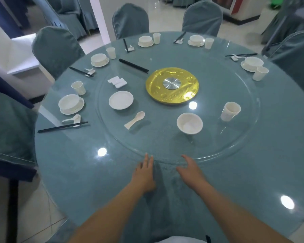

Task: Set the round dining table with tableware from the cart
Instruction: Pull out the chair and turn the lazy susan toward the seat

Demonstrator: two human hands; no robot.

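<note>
Both hands, left hand point(145, 170) and right hand point(189, 168), lie open and empty at the clear glass turntable's point(165, 151) near rim; the white ceramic bowl point(189, 123) stands directly beyond, nearer the right.

Table point(77, 172) teal-blue; turntable hub point(172, 85) gold, silver centre; bowl point(189, 123) white; chopsticks point(133, 65) probably black.

Head view, downward over table point(77, 172)
</note>
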